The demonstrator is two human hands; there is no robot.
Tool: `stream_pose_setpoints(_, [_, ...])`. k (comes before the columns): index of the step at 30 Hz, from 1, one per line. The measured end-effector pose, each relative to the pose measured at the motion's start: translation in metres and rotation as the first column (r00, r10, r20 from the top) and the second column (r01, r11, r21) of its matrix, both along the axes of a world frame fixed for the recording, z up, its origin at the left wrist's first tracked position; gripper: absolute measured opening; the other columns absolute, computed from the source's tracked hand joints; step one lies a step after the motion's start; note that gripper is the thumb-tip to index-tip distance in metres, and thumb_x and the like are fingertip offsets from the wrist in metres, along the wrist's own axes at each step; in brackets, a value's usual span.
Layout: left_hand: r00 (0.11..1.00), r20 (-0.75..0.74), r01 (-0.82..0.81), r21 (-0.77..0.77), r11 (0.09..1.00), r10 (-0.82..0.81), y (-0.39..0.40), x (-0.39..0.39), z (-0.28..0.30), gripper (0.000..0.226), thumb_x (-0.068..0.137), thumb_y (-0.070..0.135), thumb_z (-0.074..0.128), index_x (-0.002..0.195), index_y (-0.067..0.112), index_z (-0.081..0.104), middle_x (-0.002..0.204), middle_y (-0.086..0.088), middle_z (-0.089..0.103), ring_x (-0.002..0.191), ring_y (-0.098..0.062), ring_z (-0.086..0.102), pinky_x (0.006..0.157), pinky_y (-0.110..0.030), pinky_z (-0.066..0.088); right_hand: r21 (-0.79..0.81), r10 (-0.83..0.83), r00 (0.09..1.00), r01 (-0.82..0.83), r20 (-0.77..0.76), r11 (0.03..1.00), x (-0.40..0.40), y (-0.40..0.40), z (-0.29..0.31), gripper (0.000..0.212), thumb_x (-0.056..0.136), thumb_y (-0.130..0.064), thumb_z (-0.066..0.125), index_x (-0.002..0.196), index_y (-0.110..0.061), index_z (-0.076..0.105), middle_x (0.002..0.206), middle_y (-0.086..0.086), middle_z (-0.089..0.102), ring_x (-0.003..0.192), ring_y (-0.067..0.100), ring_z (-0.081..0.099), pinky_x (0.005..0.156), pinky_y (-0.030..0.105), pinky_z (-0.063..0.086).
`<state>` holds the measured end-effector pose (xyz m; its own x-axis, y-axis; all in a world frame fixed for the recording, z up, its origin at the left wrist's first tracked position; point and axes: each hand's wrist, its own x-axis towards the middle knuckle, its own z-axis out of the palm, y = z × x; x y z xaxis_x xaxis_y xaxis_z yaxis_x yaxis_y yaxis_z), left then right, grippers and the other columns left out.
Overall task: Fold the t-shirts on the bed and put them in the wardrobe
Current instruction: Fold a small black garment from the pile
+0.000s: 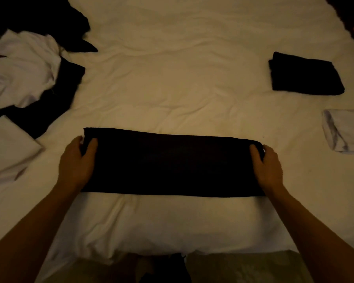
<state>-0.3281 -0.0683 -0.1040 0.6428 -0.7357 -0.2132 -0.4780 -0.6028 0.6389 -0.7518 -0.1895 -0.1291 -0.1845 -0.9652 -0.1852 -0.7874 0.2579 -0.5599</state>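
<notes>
Two bare forearms reach in from the lower corners, with no sleeve, watch, ring or band showing anywhere along them. The left hand (77, 164) and the right hand (268, 166) are both ungloved, with short, plain nails as far as the dim light shows. At the bottom edge, light khaki-coloured legwear (243, 266) covers the person's lap.
</notes>
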Motion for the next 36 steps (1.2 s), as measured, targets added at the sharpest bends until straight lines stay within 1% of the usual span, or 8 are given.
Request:
stream_pose_setpoints(6, [0.932, -0.318, -0.174, 0.027, 0.984, 0.173, -0.019, -0.003, 0.001, 0.043, 0.101, 0.043, 0.047, 0.11, 0.005, 0.064, 0.105, -0.013, 0.065, 0.078, -0.021, 0.058, 0.076, -0.033, 0.042, 0.082, -0.07, 0.981, 0.055, 0.182, 0.995, 0.0, -0.002, 0.0, 0.045, 0.1, -0.042, 0.049, 0.118, -0.001, 0.054, 0.102, 0.008, 0.06, 0.097, 0.031, 0.061, 0.069, 0.031, 0.044])
stream_pose_setpoints(9, [0.858, -0.478, -0.277, -0.127, 0.952, 0.186, -0.016, -0.003, 0.003, 0.026, 0.102, 0.037, 0.049, 0.099, 0.017, 0.065, 0.092, -0.001, 0.066, 0.076, -0.013, 0.061, 0.067, -0.028, 0.047, -0.028, -0.086, 0.954, 0.098, 0.287, 0.995, -0.006, -0.002, 0.007, 0.036, 0.099, -0.037, 0.053, 0.117, -0.006, 0.056, 0.096, -0.002, 0.061, 0.089, 0.016, 0.06, 0.066, 0.022, 0.044])
stream_pose_setpoints(12, [0.86, -0.472, -0.283, -0.122, 0.951, 0.195, -0.013, -0.003, -0.004, 0.027, 0.103, 0.037, 0.048, 0.11, 0.016, 0.062, 0.1, -0.006, 0.067, 0.078, -0.014, 0.062, 0.066, -0.028, 0.047, -0.023, -0.114, 0.968, 0.122, 0.225, 0.992, -0.003, 0.002, 0.004, 0.039, 0.1, -0.038, 0.051, 0.119, -0.005, 0.053, 0.097, 0.002, 0.058, 0.089, 0.021, 0.057, 0.074, 0.032, 0.043])
stream_pose_setpoints(20, [0.979, 0.02, -0.205, -0.002, 0.979, 0.205, -0.009, 0.011, -0.011, 0.059, 0.101, 0.051, 0.034, 0.125, 0.001, 0.055, 0.121, -0.025, 0.059, 0.113, -0.042, 0.055, 0.098, -0.048, 0.043, 0.093, -0.12, 0.988, 0.129, -0.098, 0.987, -0.006, 0.003, 0.004, 0.055, 0.099, -0.059, 0.032, 0.114, -0.009, 0.049, 0.102, 0.015, 0.061, 0.096, 0.039, 0.058, 0.079, 0.042, 0.043])
stream_pose_setpoints(24, [0.931, 0.364, 0.055, -0.129, 0.99, -0.004, -0.008, -0.026, -0.006, 0.06, 0.098, 0.042, 0.038, 0.143, 0.003, 0.042, 0.141, -0.028, 0.045, 0.13, -0.044, 0.04, 0.107, -0.054, 0.03, 0.178, -0.095, 0.992, 0.08, 0.079, 0.981, -0.013, 0.004, 0.007, 0.057, 0.097, -0.063, 0.034, 0.114, -0.012, 0.05, 0.104, 0.008, 0.06, 0.095, 0.03, 0.059, 0.079, 0.039, 0.046])
stream_pose_setpoints(27, [0.852, 0.404, 0.442, -0.211, 0.872, -0.334, -0.021, -0.074, -0.002, 0.054, 0.1, 0.037, 0.041, 0.145, 0.009, 0.045, 0.148, -0.017, 0.043, 0.135, -0.034, 0.038, 0.11, -0.043, 0.031, 0.277, -0.152, 0.936, 0.062, 0.317, 0.959, -0.017, 0.001, 0.016, 0.05, 0.095, -0.057, 0.047, 0.109, -0.01, 0.056, 0.104, 0.007, 0.063, 0.088, 0.018, 0.061, 0.067, 0.031, 0.046])
stream_pose_setpoints(31, [0.873, 0.152, 0.487, -0.306, 0.818, -0.463, -0.051, -0.122, 0.001, 0.049, 0.101, 0.039, 0.041, 0.144, 0.019, 0.049, 0.145, -0.003, 0.045, 0.133, -0.018, 0.043, 0.107, -0.031, 0.039, 0.318, -0.202, 0.88, 0.062, 0.429, 0.946, -0.028, -0.001, 0.019, 0.054, 0.093, -0.056, 0.054, 0.104, -0.004, 0.064, 0.101, 0.016, 0.068, 0.088, 0.025, 0.066, 0.073, 0.035, 0.052])
stream_pose_setpoints(36, [0.71, 0.343, 0.657, -0.006, 0.754, -0.615, -0.053, -0.146, -0.029, 0.039, 0.092, 0.017, 0.052, 0.129, 0.012, 0.063, 0.132, -0.017, 0.055, 0.115, -0.039, 0.053, 0.088, -0.05, 0.054, 0.396, -0.287, 0.817, 0.078, 0.501, 0.915, -0.032, 0.003, 0.026, 0.043, 0.09, -0.05, 0.063, 0.103, -0.009, 0.066, 0.1, 0.011, 0.071, 0.092, 0.028, 0.069, 0.076, 0.037, 0.055])
